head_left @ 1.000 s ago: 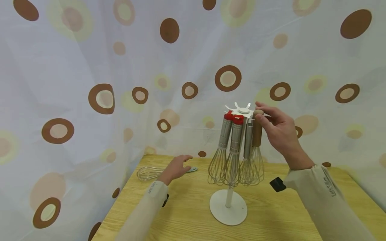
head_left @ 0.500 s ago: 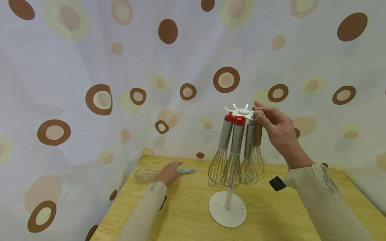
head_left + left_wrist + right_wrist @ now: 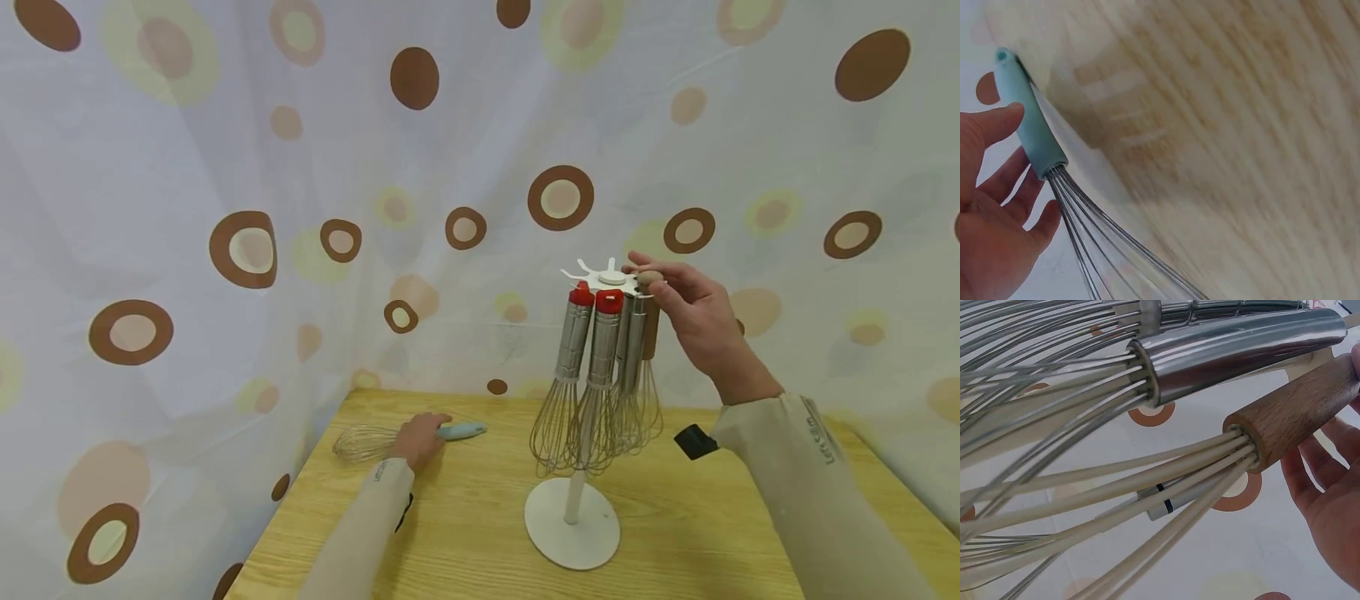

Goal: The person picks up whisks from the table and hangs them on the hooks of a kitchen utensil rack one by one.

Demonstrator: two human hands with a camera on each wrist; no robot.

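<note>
On the table at left lies a whisk with a light blue handle (image 3: 462, 431). My left hand (image 3: 420, 440) is over it; in the left wrist view the thumb lies on the handle and the fingers are behind it, so I hold it there. My right hand (image 3: 701, 325) pinches the top of a wooden-handled whisk (image 3: 1297, 409) hanging from the white rotating stand (image 3: 611, 277). Beside it hang a steel-handled whisk (image 3: 1247, 353) and two whisks with red ends, one (image 3: 576, 337) left of the other (image 3: 604, 342). Another handle with dark bands (image 3: 1179, 494) shows behind.
The stand's round white base (image 3: 555, 546) rests on the wooden table (image 3: 465, 525). Hooks without whisks point toward the back left of the stand's top. A white curtain (image 3: 337, 133) with brown and yellow dots closes off the back and left side.
My left hand has come down onto the blue-handled whisk and taken hold of it. The hanging whisks have turned slightly to the right, while my right hand stays at the wooden handle.
</note>
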